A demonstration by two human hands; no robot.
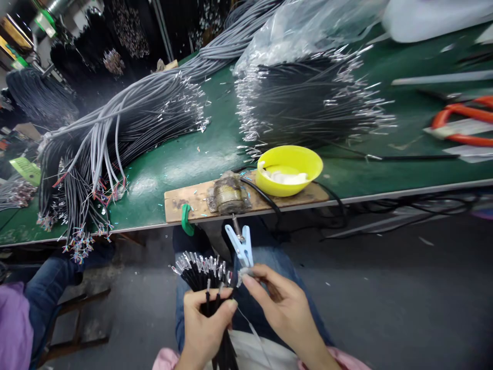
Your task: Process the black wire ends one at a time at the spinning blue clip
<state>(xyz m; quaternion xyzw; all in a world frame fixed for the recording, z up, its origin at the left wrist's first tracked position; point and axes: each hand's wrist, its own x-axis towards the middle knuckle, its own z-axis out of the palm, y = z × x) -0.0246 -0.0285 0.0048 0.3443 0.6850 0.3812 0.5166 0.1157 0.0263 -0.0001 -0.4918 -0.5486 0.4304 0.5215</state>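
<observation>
My left hand (206, 321) is closed around a bundle of black cables (196, 277), whose stripped, silvery ends point up and away from me. Two cable ends stick up between its thumb and forefinger. My right hand (279, 303) pinches a small whitish, crumpled bit (243, 275) that I cannot identify, right beside the bundle. Just above those fingertips is a light blue clothespin (242, 246), fixed at the shaft of a small motor (230, 194). A thin white strand (252, 329) hangs down between my hands.
The motor sits on a wooden board (179, 203), with a green clamp (187, 220) and a yellow bowl (288, 169) holding white material. Black cables (292, 103), grey cables (127, 103) and orange-handled scissors (458, 121) lie on the green table (215, 149). Another person's leg (54, 288) shows left.
</observation>
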